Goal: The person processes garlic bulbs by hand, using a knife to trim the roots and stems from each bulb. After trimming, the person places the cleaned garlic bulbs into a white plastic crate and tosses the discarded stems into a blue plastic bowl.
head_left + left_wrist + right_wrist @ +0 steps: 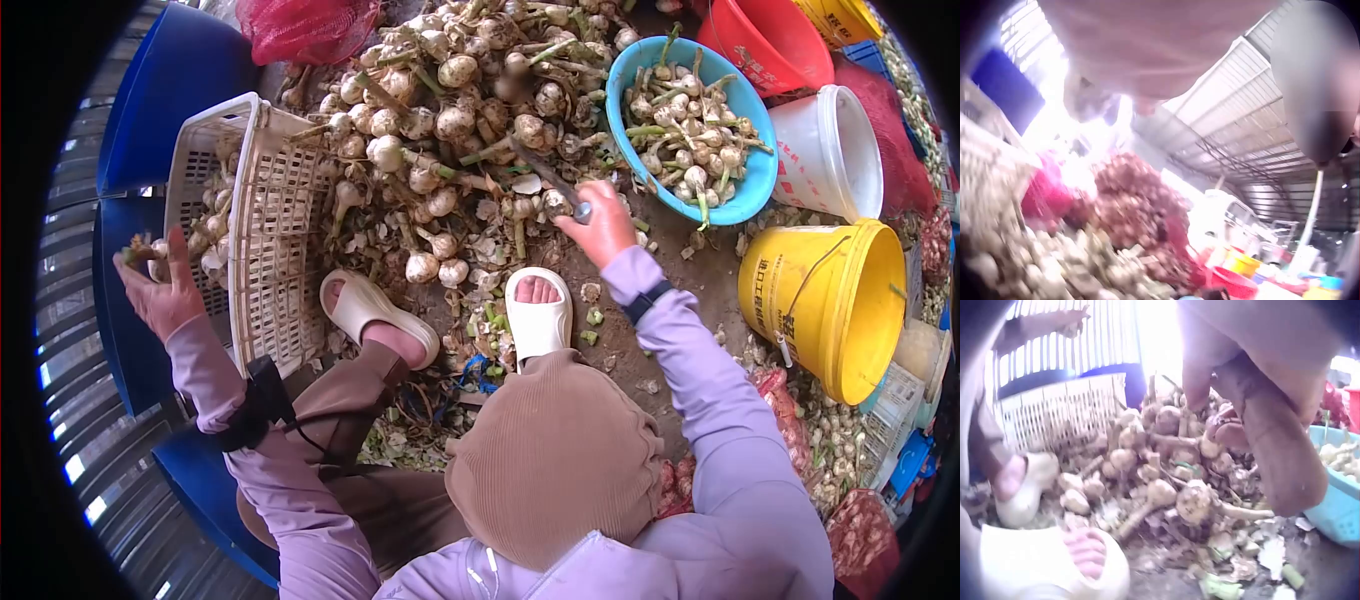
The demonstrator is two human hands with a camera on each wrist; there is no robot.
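My right hand (607, 228) grips a knife (545, 172) with a dark, narrow blade pointing up and left over the garlic heap (455, 125). The rounded end of its handle (1285, 478) sticks out below the fist in the right wrist view. My left hand (165, 298) is at the outer side of a white plastic basket (285, 235), thumb and fingers spread around a garlic bulb (153, 249) with a short stem. Beyond the knife stands a light-blue basin (622, 90) holding trimmed garlic. Blur hides the fingers' detail in the left wrist view.
On the right stand a yellow bucket (770, 285), a white bucket (815, 150) and a red bucket (765, 45). Blue containers (175, 100) line the left side. Garlic skins and cut stems (490, 320) litter the ground around my sandals (540, 315).
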